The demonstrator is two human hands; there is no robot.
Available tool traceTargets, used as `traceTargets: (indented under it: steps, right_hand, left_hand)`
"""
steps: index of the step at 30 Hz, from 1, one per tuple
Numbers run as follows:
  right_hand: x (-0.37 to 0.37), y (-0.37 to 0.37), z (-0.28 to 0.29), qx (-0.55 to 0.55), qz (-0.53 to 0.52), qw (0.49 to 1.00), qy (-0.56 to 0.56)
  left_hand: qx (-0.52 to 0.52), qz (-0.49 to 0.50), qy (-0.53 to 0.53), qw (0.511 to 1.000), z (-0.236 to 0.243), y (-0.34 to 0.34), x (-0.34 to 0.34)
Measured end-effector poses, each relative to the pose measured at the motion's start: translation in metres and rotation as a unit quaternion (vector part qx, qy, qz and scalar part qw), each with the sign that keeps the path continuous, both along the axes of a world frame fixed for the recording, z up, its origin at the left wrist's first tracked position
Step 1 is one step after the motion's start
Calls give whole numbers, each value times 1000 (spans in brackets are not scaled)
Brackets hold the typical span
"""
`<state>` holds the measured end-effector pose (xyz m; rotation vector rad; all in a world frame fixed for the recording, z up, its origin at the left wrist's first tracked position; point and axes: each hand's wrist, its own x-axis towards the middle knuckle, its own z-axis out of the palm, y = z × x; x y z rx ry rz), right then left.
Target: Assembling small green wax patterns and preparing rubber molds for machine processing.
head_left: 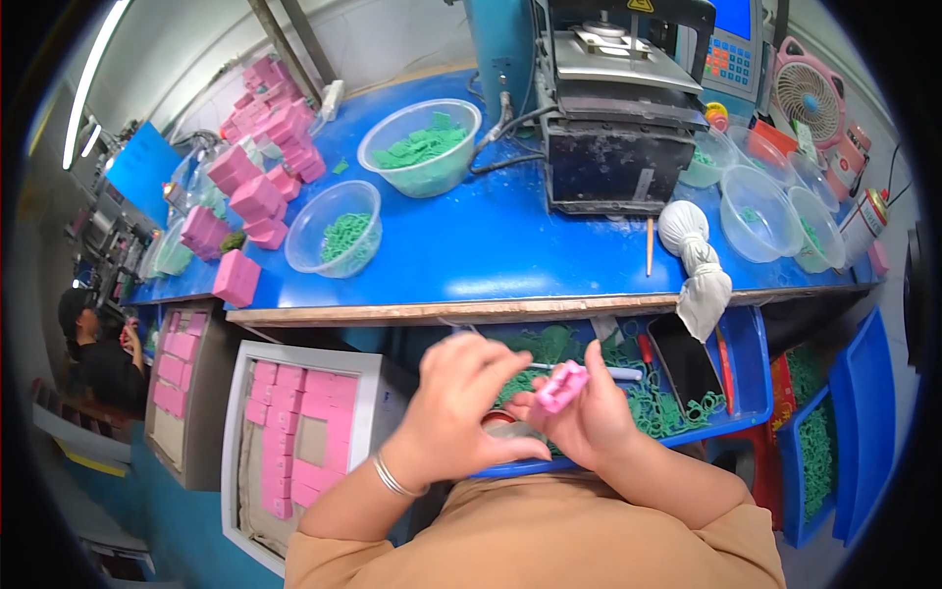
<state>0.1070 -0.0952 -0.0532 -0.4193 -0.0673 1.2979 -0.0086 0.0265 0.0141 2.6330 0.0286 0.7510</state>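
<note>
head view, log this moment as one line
right hand: holds pink piece | left hand: open, nearby | below: blue tray, green pieces

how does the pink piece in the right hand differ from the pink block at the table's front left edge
The pink piece is held in the right hand; the pink block sits untouched at the edge of the blue table. The pink piece looks smaller than the pink block. The pink piece has an uneven, recessed face; the pink block's visible faces look flat. Both are pink.
</note>
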Motion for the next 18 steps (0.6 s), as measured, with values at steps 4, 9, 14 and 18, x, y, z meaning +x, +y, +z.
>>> traceTargets:
  steps: [4,9,14,18]
  right_hand:
    - [-10,-3,7,-28,-2,996,-89]
    - [25,-14,29,59,-52,759,-646]
    - [29,-16,43,123,-111,560,-812]
    - [28,-23,44,98,-183,463,-862]
  left_hand:
    - [-33,5,-85,996,-25,-8,1]
    - [-159,-131,-27,978,-13,9,-2]
    - [-232,-209,28,950,-13,0,-2]
    - [-226,-181,8,957,-15,-6,0]
